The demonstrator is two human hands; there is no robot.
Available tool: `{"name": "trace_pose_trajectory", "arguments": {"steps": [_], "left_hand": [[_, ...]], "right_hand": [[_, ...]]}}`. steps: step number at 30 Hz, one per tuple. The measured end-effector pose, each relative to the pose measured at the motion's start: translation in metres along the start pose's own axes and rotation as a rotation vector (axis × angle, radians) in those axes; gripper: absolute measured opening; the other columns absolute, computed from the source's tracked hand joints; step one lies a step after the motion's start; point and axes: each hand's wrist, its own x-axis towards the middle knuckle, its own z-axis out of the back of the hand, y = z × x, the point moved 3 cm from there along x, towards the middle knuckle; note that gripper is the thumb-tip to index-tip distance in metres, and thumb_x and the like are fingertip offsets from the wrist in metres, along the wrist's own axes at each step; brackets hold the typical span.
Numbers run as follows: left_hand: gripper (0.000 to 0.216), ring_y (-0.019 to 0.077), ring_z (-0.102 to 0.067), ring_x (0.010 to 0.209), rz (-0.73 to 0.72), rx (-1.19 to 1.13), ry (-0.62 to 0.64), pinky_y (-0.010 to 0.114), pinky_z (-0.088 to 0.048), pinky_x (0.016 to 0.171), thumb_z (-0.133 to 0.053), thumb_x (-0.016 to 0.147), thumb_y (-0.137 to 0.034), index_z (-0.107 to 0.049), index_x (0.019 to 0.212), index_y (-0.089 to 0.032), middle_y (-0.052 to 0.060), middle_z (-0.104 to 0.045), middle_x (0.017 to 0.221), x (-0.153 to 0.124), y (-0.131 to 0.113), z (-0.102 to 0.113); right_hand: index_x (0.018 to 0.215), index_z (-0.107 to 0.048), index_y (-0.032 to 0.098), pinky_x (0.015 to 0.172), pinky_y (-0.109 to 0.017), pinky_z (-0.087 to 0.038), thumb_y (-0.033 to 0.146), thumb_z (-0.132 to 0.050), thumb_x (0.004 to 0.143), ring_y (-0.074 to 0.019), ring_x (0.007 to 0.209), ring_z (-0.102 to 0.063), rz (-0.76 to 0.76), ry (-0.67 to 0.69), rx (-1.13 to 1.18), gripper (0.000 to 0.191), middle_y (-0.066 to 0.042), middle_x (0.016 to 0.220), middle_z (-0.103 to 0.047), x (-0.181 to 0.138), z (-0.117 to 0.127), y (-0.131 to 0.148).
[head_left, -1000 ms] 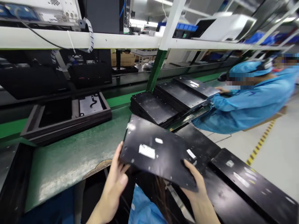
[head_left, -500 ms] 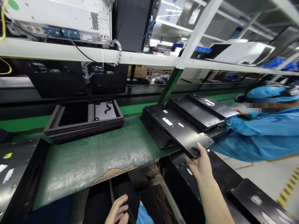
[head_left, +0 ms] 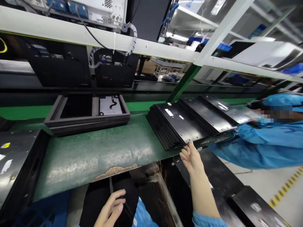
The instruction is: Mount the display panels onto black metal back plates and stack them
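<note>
A stack of black metal panels [head_left: 176, 124] lies on the green conveyor belt [head_left: 94, 154], its top panel bearing small white labels. My right hand [head_left: 191, 156] is at the stack's near edge, fingers curled and touching the top panel's rim. My left hand [head_left: 111, 209] hangs low below the belt edge with its fingers loosely spread over something dark, holding nothing. More black panels [head_left: 213, 112] lie fanned out further right on the belt.
A dark tray [head_left: 87, 121] with two compartments sits on the belt at the left. A co-worker in blue [head_left: 272, 135] leans over the panels at the right. Black panels [head_left: 236, 195] are stacked below the belt at lower right. A shelf [head_left: 94, 37] with equipment runs overhead.
The black panel that both my hands held has been laid on the stack. My left hand has dropped below the belt; my right hand has slid to the stack's near edge.
</note>
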Motion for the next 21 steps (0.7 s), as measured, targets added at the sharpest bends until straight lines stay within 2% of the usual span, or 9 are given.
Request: {"name": "trace_pose_trajectory", "arguments": {"steps": [5, 9, 12, 13, 15, 16, 17, 19, 21], "left_hand": [[0.051, 0.0331, -0.075, 0.126, -0.079, 0.033, -0.023, 0.047, -0.062, 0.111, -0.052, 0.100, -0.072, -0.075, 0.133, -0.040, 0.005, -0.069, 0.152, 0.001, -0.011, 0.003], [0.044, 0.0351, -0.071, 0.133, -0.143, 0.085, -0.173, 0.051, -0.062, 0.112, -0.055, 0.102, -0.063, -0.073, 0.137, -0.042, 0.003, -0.065, 0.157, -0.010, -0.022, 0.033], [0.040, 0.0377, -0.064, 0.142, -0.273, 0.235, -0.416, 0.059, -0.062, 0.112, -0.061, 0.100, -0.056, -0.070, 0.139, -0.052, -0.001, -0.059, 0.162, -0.023, -0.042, 0.082], [0.042, 0.0382, -0.064, 0.141, -0.323, 0.327, -0.551, 0.061, -0.061, 0.113, -0.065, 0.098, -0.053, -0.069, 0.140, -0.054, -0.002, -0.059, 0.162, -0.030, -0.050, 0.103], [0.052, 0.0379, -0.062, 0.143, -0.408, 0.575, -0.921, 0.064, -0.053, 0.122, -0.071, 0.097, -0.044, -0.064, 0.148, -0.054, -0.002, -0.058, 0.162, -0.048, -0.063, 0.148], [0.058, 0.0382, -0.060, 0.145, -0.463, 0.723, -1.085, 0.065, -0.048, 0.126, -0.074, 0.096, -0.040, -0.062, 0.152, -0.050, 0.001, -0.057, 0.163, -0.058, -0.068, 0.169], [0.063, 0.0387, -0.058, 0.147, -0.495, 0.885, -1.187, 0.066, -0.044, 0.128, -0.077, 0.095, -0.038, -0.061, 0.155, -0.046, 0.004, -0.056, 0.164, -0.067, -0.072, 0.187], [0.073, 0.0418, -0.053, 0.152, -0.436, 1.174, -1.237, 0.071, -0.028, 0.134, -0.081, 0.094, -0.041, -0.055, 0.162, -0.035, 0.013, -0.053, 0.168, -0.078, -0.075, 0.220], [0.087, 0.0441, -0.045, 0.159, -0.315, 1.312, -1.184, 0.074, -0.015, 0.135, -0.079, 0.096, -0.050, -0.042, 0.170, -0.025, 0.019, -0.045, 0.173, -0.084, -0.074, 0.245]], "right_hand": [[0.082, -0.048, 0.022, 0.030, -0.012, -0.023, 0.060, -0.104, 0.066, 0.0003, 0.038, -0.023, -0.066, 0.001, 0.019, 0.069, 0.015, 0.060, -0.044, 0.011, -0.012, -0.001], [0.077, -0.043, 0.023, 0.031, -0.013, -0.022, 0.055, -0.105, 0.066, -0.0001, 0.039, -0.022, -0.041, -0.037, 0.028, 0.070, 0.015, 0.058, -0.041, -0.003, -0.020, -0.004], [0.075, -0.039, 0.023, 0.033, -0.014, -0.022, 0.048, -0.105, 0.068, -0.0014, 0.041, -0.021, -0.068, -0.032, -0.006, 0.070, 0.015, 0.057, -0.036, -0.041, -0.027, -0.028], [0.076, -0.040, 0.023, 0.034, -0.014, -0.023, 0.047, -0.103, 0.070, -0.0019, 0.042, -0.021, -0.102, -0.005, -0.033, 0.068, 0.014, 0.057, -0.035, -0.058, -0.030, -0.042], [0.080, -0.047, 0.023, 0.037, -0.015, -0.024, 0.046, -0.100, 0.075, -0.0025, 0.044, -0.021, -0.207, 0.081, -0.108, 0.058, 0.013, 0.059, -0.034, -0.095, -0.036, -0.077], [0.083, -0.052, 0.023, 0.038, -0.015, -0.023, 0.047, -0.099, 0.076, -0.0025, 0.044, -0.021, -0.269, 0.132, -0.150, 0.053, 0.013, 0.060, -0.034, -0.114, -0.039, -0.095], [0.086, -0.057, 0.023, 0.040, -0.015, -0.022, 0.047, -0.099, 0.076, -0.0026, 0.045, -0.022, -0.338, 0.189, -0.189, 0.050, 0.012, 0.061, -0.034, -0.132, -0.043, -0.114], [0.089, -0.064, 0.022, 0.042, -0.017, -0.019, 0.050, -0.100, 0.074, -0.0028, 0.047, -0.022, -0.473, 0.312, -0.261, 0.048, 0.011, 0.062, -0.030, -0.168, -0.052, -0.150], [0.089, -0.067, 0.021, 0.045, -0.018, -0.015, 0.056, -0.099, 0.074, -0.0027, 0.049, -0.018, -0.586, 0.472, -0.320, 0.050, 0.012, 0.064, -0.026, -0.200, -0.065, -0.177]]}}
